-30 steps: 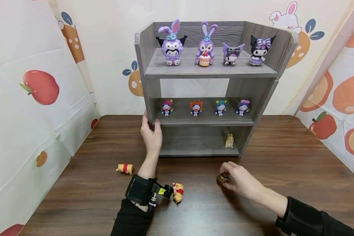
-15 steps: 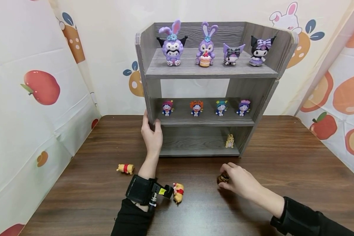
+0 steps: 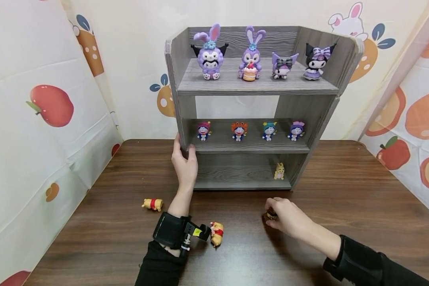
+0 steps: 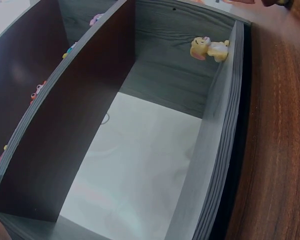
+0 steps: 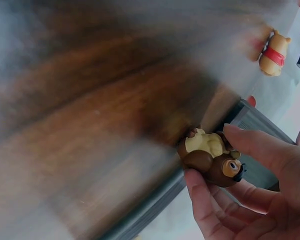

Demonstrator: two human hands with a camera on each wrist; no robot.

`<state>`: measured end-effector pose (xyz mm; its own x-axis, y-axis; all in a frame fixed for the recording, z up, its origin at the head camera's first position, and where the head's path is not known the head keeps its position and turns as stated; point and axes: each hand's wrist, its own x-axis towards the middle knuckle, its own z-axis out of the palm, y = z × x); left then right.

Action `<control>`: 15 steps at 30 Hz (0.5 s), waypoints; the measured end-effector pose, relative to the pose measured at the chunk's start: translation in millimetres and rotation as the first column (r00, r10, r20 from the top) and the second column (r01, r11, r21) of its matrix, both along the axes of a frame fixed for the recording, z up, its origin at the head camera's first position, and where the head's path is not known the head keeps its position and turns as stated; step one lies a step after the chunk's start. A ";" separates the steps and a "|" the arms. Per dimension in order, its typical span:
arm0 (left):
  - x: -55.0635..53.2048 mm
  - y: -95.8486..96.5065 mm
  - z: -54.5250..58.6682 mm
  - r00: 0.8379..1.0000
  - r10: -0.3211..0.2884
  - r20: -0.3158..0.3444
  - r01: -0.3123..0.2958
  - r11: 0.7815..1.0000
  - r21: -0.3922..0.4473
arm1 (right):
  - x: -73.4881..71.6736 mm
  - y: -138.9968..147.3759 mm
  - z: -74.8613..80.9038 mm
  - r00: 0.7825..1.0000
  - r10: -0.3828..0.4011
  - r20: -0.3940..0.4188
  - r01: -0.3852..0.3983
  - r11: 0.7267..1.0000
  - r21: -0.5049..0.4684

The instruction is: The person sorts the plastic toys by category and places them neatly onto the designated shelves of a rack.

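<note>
My left hand (image 3: 184,167) grips the lower left side panel of a grey wooden shelf (image 3: 250,150), its thumb on the front edge. Low over the table in front of the shelf, my right hand (image 3: 289,216) pinches a small brown owl figurine (image 5: 207,157) between thumb and fingers. In the head view the fingers partly cover the owl. On the bottom shelf, at its right end, stands a yellow rabbit figurine (image 3: 279,171). One bear figurine in a red shirt (image 3: 152,204) lies left of my left forearm. Another bear figurine (image 3: 216,234) lies beside the left wrist camera.
Purple and black figurines, such as a rabbit with a cake (image 3: 250,67), line the top shelf. Several small costumed figurines, one with an orange crab hat (image 3: 239,131), stand on the middle shelf. Printed cloth (image 3: 57,167) hangs around the brown table (image 3: 111,246).
My right forearm has shifted slightly left, while the owl stays pinched at nearly the same spot. The left hand keeps its grip on the shelf.
</note>
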<state>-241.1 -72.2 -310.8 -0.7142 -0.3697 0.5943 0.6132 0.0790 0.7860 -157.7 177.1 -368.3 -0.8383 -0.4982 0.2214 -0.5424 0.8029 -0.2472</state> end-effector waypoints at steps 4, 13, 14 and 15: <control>-12.6 -2.6 -13.1 1.000 0.006 -0.012 -0.006 1.000 -0.003 | -7.3 -1.8 5.1 1.000 0.025 0.003 -0.025 1.000 -0.018; -4.2 -0.7 -4.8 1.000 -0.004 0.000 0.004 1.000 -0.002 | -34.8 -6.9 17.0 0.998 0.059 -0.002 -0.059 0.997 -0.048; -0.9 0.1 -1.4 1.000 -0.006 0.006 0.006 1.000 -0.001 | -38.4 -7.3 18.5 0.998 0.060 -0.006 -0.060 0.997 -0.049; 1.8 0.8 1.4 1.000 -0.006 0.010 0.006 1.000 -0.004 | -42.3 -7.7 19.7 0.998 0.058 -0.006 -0.058 0.997 -0.050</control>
<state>-239.4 -71.4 -309.3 -0.7225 -0.3631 0.5884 0.6057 0.0780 0.7919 -199.9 169.3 -348.6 -0.8074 -0.5340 0.2510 -0.5888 0.7568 -0.2839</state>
